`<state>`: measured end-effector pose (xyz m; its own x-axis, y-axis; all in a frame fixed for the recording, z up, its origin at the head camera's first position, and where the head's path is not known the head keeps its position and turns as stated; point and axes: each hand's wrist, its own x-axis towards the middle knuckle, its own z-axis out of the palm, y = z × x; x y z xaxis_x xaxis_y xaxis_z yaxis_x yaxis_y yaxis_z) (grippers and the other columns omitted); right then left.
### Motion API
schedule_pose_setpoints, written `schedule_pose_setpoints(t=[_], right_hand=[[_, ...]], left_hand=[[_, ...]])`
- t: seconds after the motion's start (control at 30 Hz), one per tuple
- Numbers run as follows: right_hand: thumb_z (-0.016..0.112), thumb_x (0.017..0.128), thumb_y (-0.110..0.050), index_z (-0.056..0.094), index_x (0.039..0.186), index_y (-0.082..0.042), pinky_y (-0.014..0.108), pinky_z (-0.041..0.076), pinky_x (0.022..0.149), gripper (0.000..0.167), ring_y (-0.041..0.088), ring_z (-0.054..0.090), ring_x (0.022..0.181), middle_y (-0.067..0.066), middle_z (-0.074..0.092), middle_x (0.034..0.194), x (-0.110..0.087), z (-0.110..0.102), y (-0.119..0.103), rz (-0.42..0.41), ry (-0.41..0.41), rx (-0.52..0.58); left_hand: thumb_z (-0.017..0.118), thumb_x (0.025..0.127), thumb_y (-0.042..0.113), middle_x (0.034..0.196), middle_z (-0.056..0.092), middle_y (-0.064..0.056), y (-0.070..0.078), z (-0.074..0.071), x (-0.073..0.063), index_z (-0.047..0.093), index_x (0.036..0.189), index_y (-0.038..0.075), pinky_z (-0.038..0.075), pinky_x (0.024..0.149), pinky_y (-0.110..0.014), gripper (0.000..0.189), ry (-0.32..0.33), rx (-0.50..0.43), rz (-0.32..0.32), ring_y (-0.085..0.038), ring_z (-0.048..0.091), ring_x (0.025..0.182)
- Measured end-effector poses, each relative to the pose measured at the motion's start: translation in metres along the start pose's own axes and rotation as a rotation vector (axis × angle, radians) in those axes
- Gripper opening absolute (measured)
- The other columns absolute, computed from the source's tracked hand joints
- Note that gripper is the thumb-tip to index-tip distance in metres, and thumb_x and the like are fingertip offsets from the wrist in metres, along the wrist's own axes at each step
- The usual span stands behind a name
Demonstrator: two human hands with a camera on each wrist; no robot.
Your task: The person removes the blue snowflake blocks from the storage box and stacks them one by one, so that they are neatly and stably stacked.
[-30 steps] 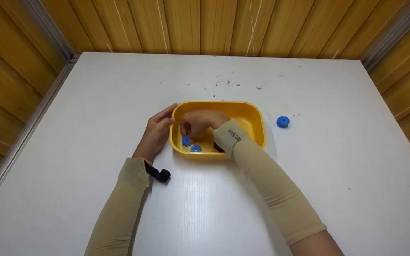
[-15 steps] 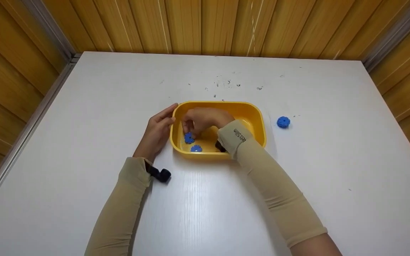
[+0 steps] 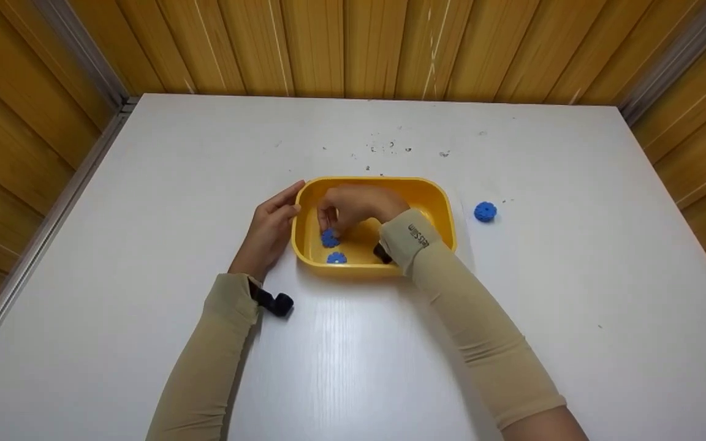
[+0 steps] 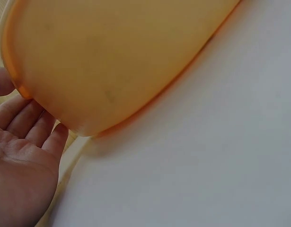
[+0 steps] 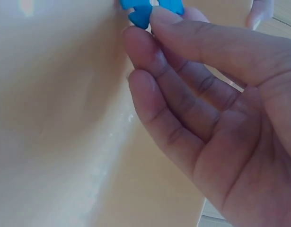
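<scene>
Inside the yellow plastic bin (image 3: 390, 266), my right hand (image 3: 356, 205) pinches a blue notched, flower-shaped disc (image 3: 330, 238) between thumb and fingertips. The right wrist view shows part of that blue disc (image 5: 141, 16) at the thumb tip, the rest cut off by the frame's top. Another blue notched disc (image 3: 336, 258) lies in the bin by its near wall, partly hidden by the rim. My left hand (image 3: 267, 229) rests against the bin's left end. In the left wrist view its fairly straight fingers (image 4: 29, 120) touch the outer wall, the thumb at the rim.
To the right of the bin, a small pile of blue notched discs (image 3: 485, 212) lies on the white table (image 3: 328, 367). Dark specks mark the tabletop behind the bin. Wood-patterned panels (image 3: 316, 49) stand along the back and sides. Each wrist carries a black camera (image 3: 279, 304).
My right hand has shifted slightly right and away from me inside the bin, carrying the pinched blue disc off the left wall. The left hand has stayed put.
</scene>
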<state>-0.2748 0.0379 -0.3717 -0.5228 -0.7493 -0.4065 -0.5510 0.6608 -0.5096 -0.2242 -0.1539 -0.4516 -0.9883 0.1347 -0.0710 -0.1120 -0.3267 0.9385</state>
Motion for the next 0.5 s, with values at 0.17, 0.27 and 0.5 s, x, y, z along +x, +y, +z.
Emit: schedule_pose_setpoints(t=[0.17, 0.27, 0.5], right_hand=[[0.068, 0.094, -0.003, 0.071, 0.101, -0.008, 0.022, 0.049, 0.076, 0.009, 0.019, 0.055, 0.088, 0.006, 0.066, 0.099, -0.005, -0.002, 0.002, -0.017, 0.015, 0.005], [0.068, 0.094, -0.003, 0.07, 0.101, -0.009, 0.023, 0.049, 0.077, 0.009, 0.02, 0.055, 0.089, 0.005, 0.065, 0.098, -0.008, -0.003, 0.003, -0.006, 0.024, 0.012], [0.07, 0.094, -0.004, 0.069, 0.099, -0.007, 0.024, 0.05, 0.081, 0.007, 0.02, 0.055, 0.089, 0.005, 0.063, 0.096, -0.015, -0.008, 0.005, 0.007, 0.029, 0.072]], left_hand=[[0.047, 0.098, -0.002, 0.166, 0.036, -0.007, 0.0, 0.0, 0.0, 0.043, 0.154, 0.003, 0.028, 0.127, -0.032, 0.056, 0.011, -0.001, -0.011, -0.018, 0.028, 0.157], [0.047, 0.099, -0.002, 0.166, 0.037, -0.007, 0.0, 0.001, 0.0, 0.044, 0.154, 0.004, 0.029, 0.127, -0.032, 0.055, 0.015, 0.007, -0.012, -0.017, 0.03, 0.156], [0.048, 0.1, -0.002, 0.165, 0.038, -0.007, 0.001, 0.001, 0.0, 0.044, 0.154, 0.004, 0.031, 0.126, -0.031, 0.055, 0.01, 0.004, -0.011, -0.017, 0.032, 0.155]])
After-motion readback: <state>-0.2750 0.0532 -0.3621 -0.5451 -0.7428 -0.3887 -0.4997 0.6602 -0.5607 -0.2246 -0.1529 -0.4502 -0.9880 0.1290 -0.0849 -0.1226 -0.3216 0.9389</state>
